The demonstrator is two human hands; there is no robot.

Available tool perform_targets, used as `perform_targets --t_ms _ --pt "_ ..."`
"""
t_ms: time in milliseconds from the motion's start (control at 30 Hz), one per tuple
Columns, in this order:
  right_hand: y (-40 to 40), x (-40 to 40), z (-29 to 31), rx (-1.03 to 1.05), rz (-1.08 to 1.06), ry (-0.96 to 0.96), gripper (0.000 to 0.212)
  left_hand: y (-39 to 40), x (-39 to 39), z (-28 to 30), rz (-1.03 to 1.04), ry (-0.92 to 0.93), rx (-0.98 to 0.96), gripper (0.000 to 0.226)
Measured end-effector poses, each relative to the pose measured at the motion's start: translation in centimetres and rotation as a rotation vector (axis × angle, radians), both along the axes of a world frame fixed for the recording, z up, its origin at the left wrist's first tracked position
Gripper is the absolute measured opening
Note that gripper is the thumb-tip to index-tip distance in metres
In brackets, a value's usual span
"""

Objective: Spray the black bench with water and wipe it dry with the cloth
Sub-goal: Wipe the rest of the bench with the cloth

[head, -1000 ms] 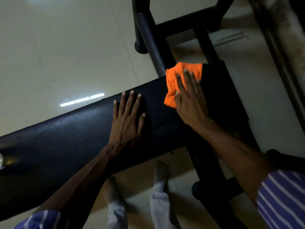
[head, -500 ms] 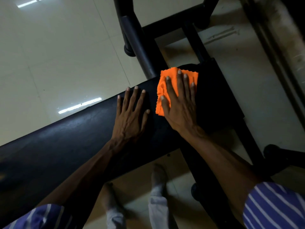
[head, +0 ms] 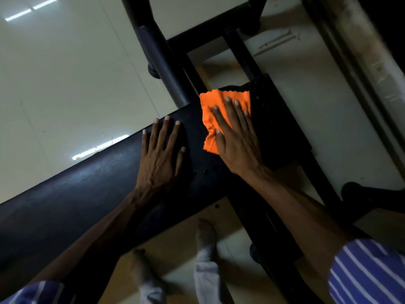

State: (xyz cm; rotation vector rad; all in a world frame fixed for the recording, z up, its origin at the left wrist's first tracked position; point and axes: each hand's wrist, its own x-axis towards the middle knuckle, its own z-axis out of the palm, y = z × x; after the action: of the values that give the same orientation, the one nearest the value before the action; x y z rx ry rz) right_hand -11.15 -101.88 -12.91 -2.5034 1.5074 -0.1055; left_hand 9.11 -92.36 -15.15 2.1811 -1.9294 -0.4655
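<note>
The black bench (head: 83, 194) runs from lower left up to the right across the view. An orange cloth (head: 210, 110) lies flat on its right end. My right hand (head: 236, 139) presses the cloth down with straight, spread fingers. My left hand (head: 160, 156) rests flat on the bare pad just left of the cloth, fingers straight. No spray bottle is in view.
A black metal frame with a thick padded bar (head: 162, 62) rises behind the bench's right end. More frame tubes (head: 372, 198) lie on the floor at right. Glossy pale floor tiles (head: 65, 73) lie beyond. My feet (head: 206, 233) stand below the bench.
My right hand has slid the cloth along the bench's right end, first toward my left hand and then slightly back. My left hand stays flat in the same place.
</note>
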Motion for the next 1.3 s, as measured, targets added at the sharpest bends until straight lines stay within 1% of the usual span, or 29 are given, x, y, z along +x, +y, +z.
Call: perform_targets --t_ms 67,100,233,300,400,467,567,700,767,900,967,1033,1133,1200,1300 --pt "-1.4 -1.5 0.2 0.005 0.055 0.022 0.058 -0.8 -0.5 0.4 -0.029 -0.003 -0.001 0.066" --pt "-2.6 -1.9 0.2 0.004 0.047 0.025 0.058 -1.3 -0.8 0.5 -0.039 -0.003 -0.006 0.065" --pt "-6.5 -1.7 0.1 0.073 -0.168 -0.014 0.058 -3.0 -2.1 0.5 -0.062 0.007 -0.025 0.064" --pt "-4.8 -1.5 0.0 0.051 -0.213 -0.034 0.058 -3.3 -2.6 0.5 -0.070 0.012 -0.030 0.064" --pt "0.3 -2.8 0.2 -0.011 -0.210 -0.044 0.059 -3.5 -3.3 0.6 -0.078 0.011 -0.029 0.064" --pt "1.9 -4.2 0.0 -0.007 -0.205 -0.028 0.058 -3.5 -3.6 0.4 -0.096 0.002 -0.017 0.064" --pt "0.0 -4.7 -0.3 0.022 -0.212 -0.010 0.058 -3.9 -4.0 0.0 -0.125 0.011 -0.014 0.064" --pt "-2.8 -3.8 -0.7 0.053 -0.308 -0.074 0.059 -4.7 -4.1 -0.5 -0.123 -0.001 -0.031 0.063" --pt "-1.1 -4.1 -0.6 0.029 -0.336 -0.072 0.058 -4.8 -4.1 -0.5 -0.128 -0.001 -0.024 0.064" --pt "4.9 -5.6 -0.2 0.009 -0.368 -0.077 0.056 -4.9 -4.1 -0.3 -0.135 -0.005 -0.011 0.064" --pt "4.9 -6.1 -0.4 0.032 -0.358 -0.050 0.056 -4.8 -4.1 -0.4 -0.132 -0.007 -0.010 0.064" --pt "2.6 -6.1 -0.6 0.054 -0.370 -0.041 0.057 -4.8 -4.1 -0.6 -0.133 -0.006 -0.012 0.063" --pt "-0.9 -5.6 -0.7 0.102 -0.439 -0.096 0.058 -4.7 -4.1 -1.1 -0.128 -0.019 -0.024 0.062" --pt "0.1 -5.4 -0.8 0.072 -0.494 -0.121 0.057 -4.6 -4.1 -1.1 -0.127 -0.017 -0.019 0.063" --pt "4.8 -5.3 -1.1 -0.015 -0.514 -0.153 0.055 -4.7 -4.1 -0.8 -0.123 -0.011 -0.007 0.063"
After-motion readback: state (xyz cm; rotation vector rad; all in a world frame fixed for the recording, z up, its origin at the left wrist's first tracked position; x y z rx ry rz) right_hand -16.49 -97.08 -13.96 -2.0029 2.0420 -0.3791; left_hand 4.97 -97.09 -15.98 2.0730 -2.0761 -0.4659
